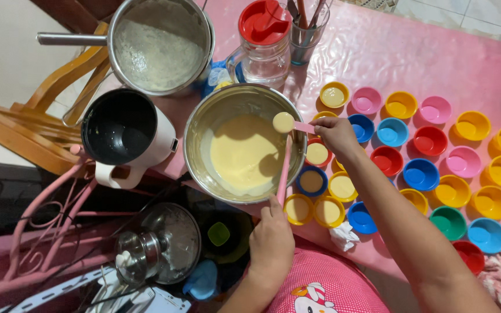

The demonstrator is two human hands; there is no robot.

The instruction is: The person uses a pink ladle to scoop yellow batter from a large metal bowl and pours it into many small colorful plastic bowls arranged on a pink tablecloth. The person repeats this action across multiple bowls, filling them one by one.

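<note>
Her right hand grips a pink spoon loaded with batter over the metal bowl; left hand pinches a pink spatula at six o'clock. Best kept level toward three-o'clock cups.

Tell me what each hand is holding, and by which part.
Right hand: pink spoon full of batter, held by its handle end. Left hand: pink spatula, held at its lower handle end.
</note>
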